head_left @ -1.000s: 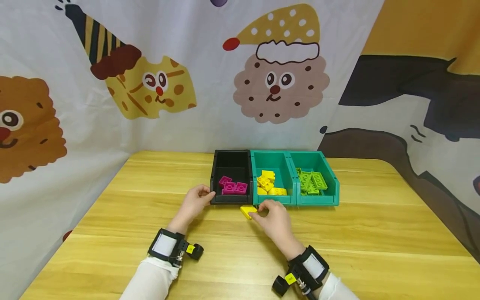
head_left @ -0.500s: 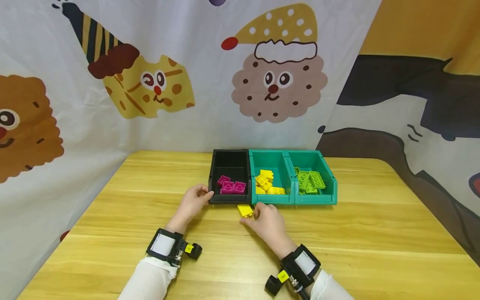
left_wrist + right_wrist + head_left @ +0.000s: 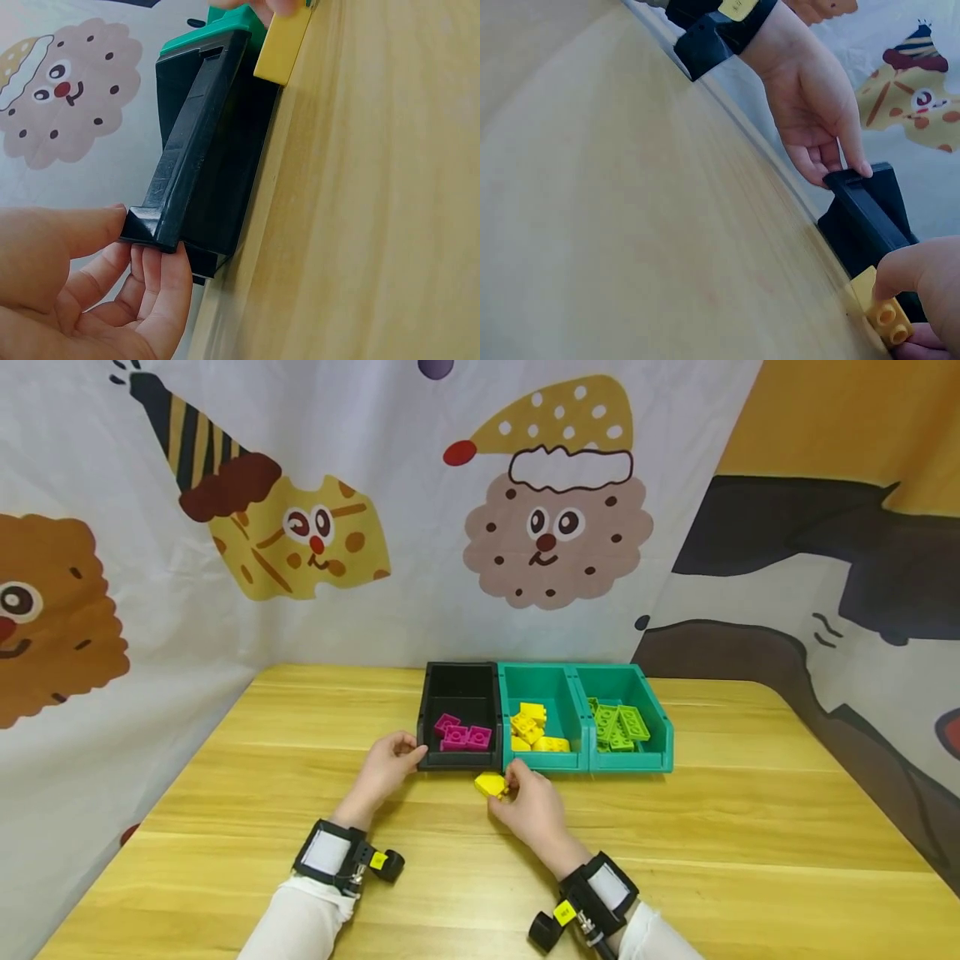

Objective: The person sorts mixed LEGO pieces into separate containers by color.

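My left hand (image 3: 386,770) grips the front left corner of a black storage bin (image 3: 459,761), thumb on top and fingers beneath the lip in the left wrist view. My right hand (image 3: 534,806) pinches a yellow building block (image 3: 490,785) between thumb and finger, just in front of the black bin. In the right wrist view, round studs show on the end of that yellow block (image 3: 885,315) facing the right hand. Several magenta bricks (image 3: 467,737) lie inside the black bin.
Joined to the right of the black bin are two teal bins. The middle one (image 3: 551,762) holds several yellow bricks (image 3: 529,727); the right one (image 3: 633,762) holds several lime green bricks (image 3: 619,727). A printed cloth (image 3: 420,610) hangs behind the wooden table (image 3: 750,827).
The yellow block has been turned in my right hand, its studs now toward the fingers. That hand has shifted slightly left. The left hand keeps its hold on the black bin.
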Demonstrator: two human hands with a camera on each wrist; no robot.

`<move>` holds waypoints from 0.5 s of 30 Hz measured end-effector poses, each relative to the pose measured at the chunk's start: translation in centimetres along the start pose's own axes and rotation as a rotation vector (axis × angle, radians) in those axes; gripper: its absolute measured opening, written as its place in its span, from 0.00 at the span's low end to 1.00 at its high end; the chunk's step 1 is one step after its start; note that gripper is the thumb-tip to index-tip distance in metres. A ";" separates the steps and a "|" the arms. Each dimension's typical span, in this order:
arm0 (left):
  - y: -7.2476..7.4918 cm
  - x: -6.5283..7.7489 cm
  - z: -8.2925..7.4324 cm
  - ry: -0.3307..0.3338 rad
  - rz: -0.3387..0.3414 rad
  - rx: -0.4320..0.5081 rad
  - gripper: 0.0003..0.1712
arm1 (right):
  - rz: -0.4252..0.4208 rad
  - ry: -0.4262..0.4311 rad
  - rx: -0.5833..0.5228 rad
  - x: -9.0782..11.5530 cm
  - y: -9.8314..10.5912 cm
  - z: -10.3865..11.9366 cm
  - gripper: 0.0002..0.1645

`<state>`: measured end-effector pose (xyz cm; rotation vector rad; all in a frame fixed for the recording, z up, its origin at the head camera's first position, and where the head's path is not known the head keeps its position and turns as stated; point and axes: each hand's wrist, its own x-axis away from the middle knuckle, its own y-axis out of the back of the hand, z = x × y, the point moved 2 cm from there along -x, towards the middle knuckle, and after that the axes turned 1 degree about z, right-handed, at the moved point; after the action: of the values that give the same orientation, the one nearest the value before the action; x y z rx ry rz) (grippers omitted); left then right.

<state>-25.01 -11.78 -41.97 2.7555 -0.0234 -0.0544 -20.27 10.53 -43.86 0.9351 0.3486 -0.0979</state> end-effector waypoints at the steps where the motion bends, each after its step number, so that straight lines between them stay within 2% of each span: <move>1: 0.0 0.0 0.0 0.007 0.001 0.003 0.08 | 0.017 0.005 -0.020 0.1 0.0 0.0 0.22; 5: 0.0 0.0 -0.1 0.003 0.001 0.004 0.08 | 0.074 0.019 -0.102 0.4 0.1 0.2 0.26; 8: 0.0 0.0 -0.2 -0.004 -0.005 0.007 0.08 | 0.097 0.032 -0.147 0.4 0.2 0.4 0.25; 12: 0.0 0.0 -0.2 -0.010 -0.003 0.008 0.08 | 0.103 0.056 -0.213 0.5 0.6 0.7 0.23; 15: 0.0 0.0 -0.1 -0.003 0.000 0.007 0.08 | 0.077 0.071 -0.249 0.5 1.5 0.8 0.22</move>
<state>-24.98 -11.74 -41.86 2.7622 -0.0248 -0.0581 -19.30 10.86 -42.43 0.7052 0.3804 0.0485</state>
